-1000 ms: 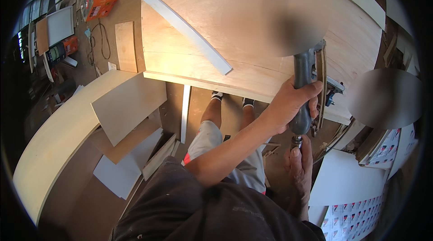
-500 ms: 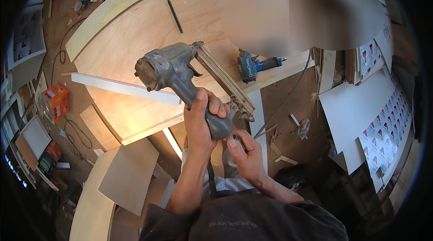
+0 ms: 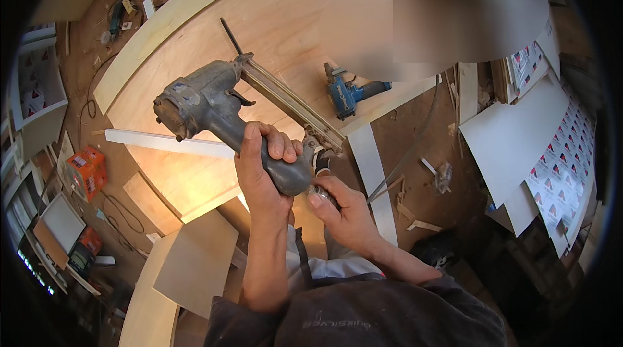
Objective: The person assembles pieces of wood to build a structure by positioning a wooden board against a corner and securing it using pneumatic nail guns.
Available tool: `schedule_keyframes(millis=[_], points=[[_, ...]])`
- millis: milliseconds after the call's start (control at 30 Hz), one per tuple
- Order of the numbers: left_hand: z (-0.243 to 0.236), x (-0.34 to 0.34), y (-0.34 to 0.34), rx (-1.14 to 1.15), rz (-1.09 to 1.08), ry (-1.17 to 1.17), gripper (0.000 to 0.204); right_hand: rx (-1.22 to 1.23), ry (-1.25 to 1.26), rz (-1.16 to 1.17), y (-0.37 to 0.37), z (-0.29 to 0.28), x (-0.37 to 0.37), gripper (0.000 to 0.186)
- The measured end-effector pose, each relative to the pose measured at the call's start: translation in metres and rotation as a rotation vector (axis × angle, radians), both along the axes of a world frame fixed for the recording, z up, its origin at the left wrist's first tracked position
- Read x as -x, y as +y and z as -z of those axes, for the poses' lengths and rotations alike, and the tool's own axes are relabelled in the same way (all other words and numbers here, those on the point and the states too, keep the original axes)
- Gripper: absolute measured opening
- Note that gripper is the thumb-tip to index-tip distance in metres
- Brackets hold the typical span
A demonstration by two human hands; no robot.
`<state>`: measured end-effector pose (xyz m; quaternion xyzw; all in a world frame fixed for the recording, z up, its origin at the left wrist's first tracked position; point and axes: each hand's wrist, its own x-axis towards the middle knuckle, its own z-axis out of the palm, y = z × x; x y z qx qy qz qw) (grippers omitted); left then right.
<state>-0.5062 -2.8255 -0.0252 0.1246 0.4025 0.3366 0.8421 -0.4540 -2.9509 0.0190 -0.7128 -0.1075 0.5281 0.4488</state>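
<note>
A grey nail gun (image 3: 204, 97) with a long brass-coloured magazine is raised over the wooden panel, its head pointing left. My left hand (image 3: 263, 162) is wrapped around its handle, thumb up and fingers below the trigger. Beneath the handle's butt, my right hand (image 3: 347, 210) pinches a metal air fitting (image 3: 324, 195) between thumb and fingers. Whether that fitting is joined to the gun cannot be made out. A dark hose or strap (image 3: 302, 256) hangs between my forearms. On the panel beyond lies a blue nail gun (image 3: 346, 96).
The large curved wooden panel (image 3: 279, 9) carries a dark pen-like stick (image 3: 230, 34) and a white strip (image 3: 169, 141). An orange box (image 3: 86, 170) stands on the floor at left. Pale boards (image 3: 195, 262) are near my left elbow; white sheets (image 3: 513, 146) lie at right. A blurred patch covers the upper right.
Both hands and the grey nail gun have shifted left in the picture. The view has moved slightly too. My left hand keeps its hold on the handle, and my right stays at its butt.
</note>
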Motion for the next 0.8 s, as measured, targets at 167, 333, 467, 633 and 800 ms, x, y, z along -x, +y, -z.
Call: schedule_keyframes(millis=[167, 333, 467, 633, 800], points=[[-0.01, -0.029, 0.0, -0.041, -0.028, -0.041, 0.024, -0.08, -0.057, 0.103, 0.002, -0.002, -0.02, 0.032], [-0.013, -0.067, -0.016, -0.031, -0.019, -0.023, 0.023, -0.041, -0.046, 0.097, -0.01, -0.005, -0.058, 0.026], [-0.008, -0.094, -0.027, -0.028, 0.006, -0.037, 0.023, 0.005, -0.093, 0.088, -0.022, -0.001, -0.083, 0.021], [0.002, -0.128, -0.046, -0.017, 0.031, 0.002, 0.023, -0.067, -0.144, 0.129, -0.046, 0.021, -0.109, 0.02], [0.009, -0.154, -0.061, -0.004, 0.04, 0.026, 0.025, -0.076, -0.099, 0.18, -0.059, 0.026, -0.136, 0.02]])
